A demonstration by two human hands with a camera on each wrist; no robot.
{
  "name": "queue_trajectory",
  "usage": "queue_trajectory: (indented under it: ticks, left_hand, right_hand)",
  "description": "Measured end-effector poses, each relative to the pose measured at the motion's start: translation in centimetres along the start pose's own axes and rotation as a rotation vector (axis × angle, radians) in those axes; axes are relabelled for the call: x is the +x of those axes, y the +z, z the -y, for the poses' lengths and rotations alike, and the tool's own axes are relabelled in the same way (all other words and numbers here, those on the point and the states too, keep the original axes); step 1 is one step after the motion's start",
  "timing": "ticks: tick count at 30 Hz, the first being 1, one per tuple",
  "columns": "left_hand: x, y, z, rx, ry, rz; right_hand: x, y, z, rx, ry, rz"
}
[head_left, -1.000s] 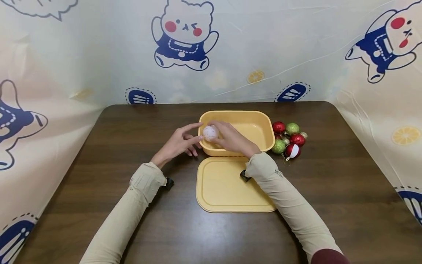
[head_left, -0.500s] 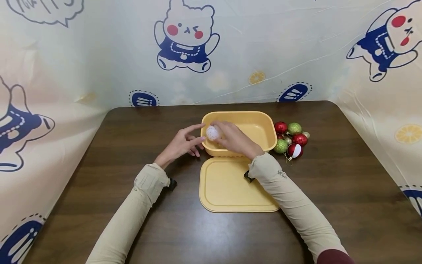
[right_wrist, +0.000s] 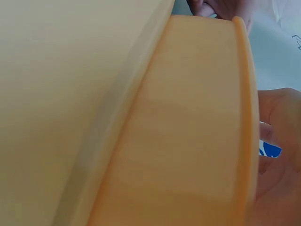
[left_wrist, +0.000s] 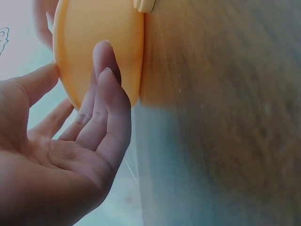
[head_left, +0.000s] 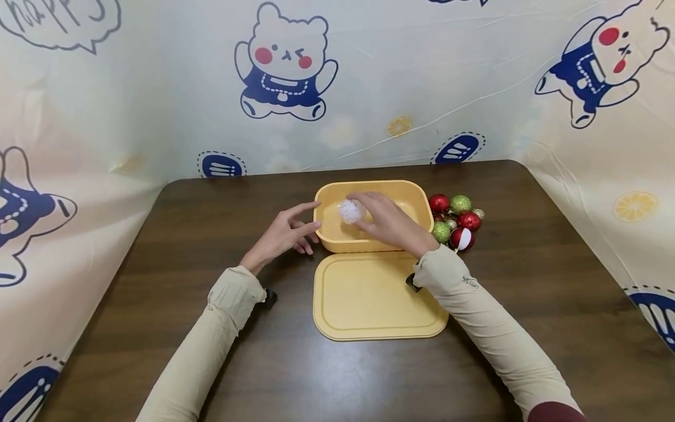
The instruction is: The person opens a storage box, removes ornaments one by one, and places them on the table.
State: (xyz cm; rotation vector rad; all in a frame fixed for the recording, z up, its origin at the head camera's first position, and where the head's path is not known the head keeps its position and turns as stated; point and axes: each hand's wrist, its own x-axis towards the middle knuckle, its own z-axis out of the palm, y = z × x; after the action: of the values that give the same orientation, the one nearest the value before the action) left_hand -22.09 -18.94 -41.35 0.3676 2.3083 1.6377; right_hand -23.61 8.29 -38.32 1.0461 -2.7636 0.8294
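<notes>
In the head view, a white speckled ball (head_left: 351, 211) is held between the thumb and fingers of my right hand (head_left: 387, 220), over the left part of a yellow box (head_left: 422, 225). My left hand (head_left: 287, 234) is at the box's left end, with thumb and a finger spread and touching its rim. In the left wrist view, the other fingers of the left hand (left_wrist: 70, 155) lie loosely bent beside the box wall (left_wrist: 131, 47). The right wrist view shows part of the right hand (right_wrist: 282, 132) beyond the rim; the ball is hidden there.
A flat yellow lid (head_left: 377, 299) lies in front of the box, under the right wrist. Against the box's right side sits a cluster of red baubles (head_left: 469, 221), green baubles (head_left: 460, 204) and smaller ones. The dark wooden table (head_left: 263, 363) meets a printed curtain (head_left: 369, 70) behind.
My right hand has moved the white ball a little to the right, away from the left hand. The left hand keeps its place at the box's left end. The head view has shifted slightly.
</notes>
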Motion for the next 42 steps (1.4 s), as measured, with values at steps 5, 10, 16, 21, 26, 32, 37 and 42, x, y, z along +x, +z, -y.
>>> queue_trajectory:
  ticks: [5, 10, 16, 21, 26, 32, 37, 42]
  left_hand:
    - [0.0, 0.1, 0.0, -0.007, -0.005, 0.001]
    - [0.1, 0.2, -0.2, -0.004, -0.007, 0.005]
    - [0.1, 0.2, -0.4, -0.019, -0.016, 0.013]
    - [0.0, 0.2, -0.3, -0.027, -0.02, 0.016]
    - [0.0, 0.1, -0.2, -0.005, -0.003, 0.01]
    - [-0.1, 0.0, -0.2, 0.003, 0.006, 0.006]
    - [-0.6, 0.0, -1.0, -0.006, -0.01, 0.01]
    - [-0.6, -0.1, -1.1, -0.012, -0.018, 0.014]
  right_hand:
    - [-0.7, -0.8, -0.1, -0.003, -0.008, -0.026]
    - [-1.6, -1.9, 0.1, -0.026, 0.013, -0.046]
    - [-2.6, -3.2, 0.1, -0.043, 0.03, -0.061]
    - [-3.5, -4.2, -0.1, -0.066, 0.018, -0.096]
    - [-4.7, -5.2, -0.3, -0.067, 0.044, -0.124]
    - [-6.0, -6.2, -0.5, -0.082, 0.07, -0.149]
    - [-7.0, -7.0, -1.0, -0.083, 0.064, -0.168]
    - [-8.4, -7.7, -1.7, -0.101, 0.064, -0.203]
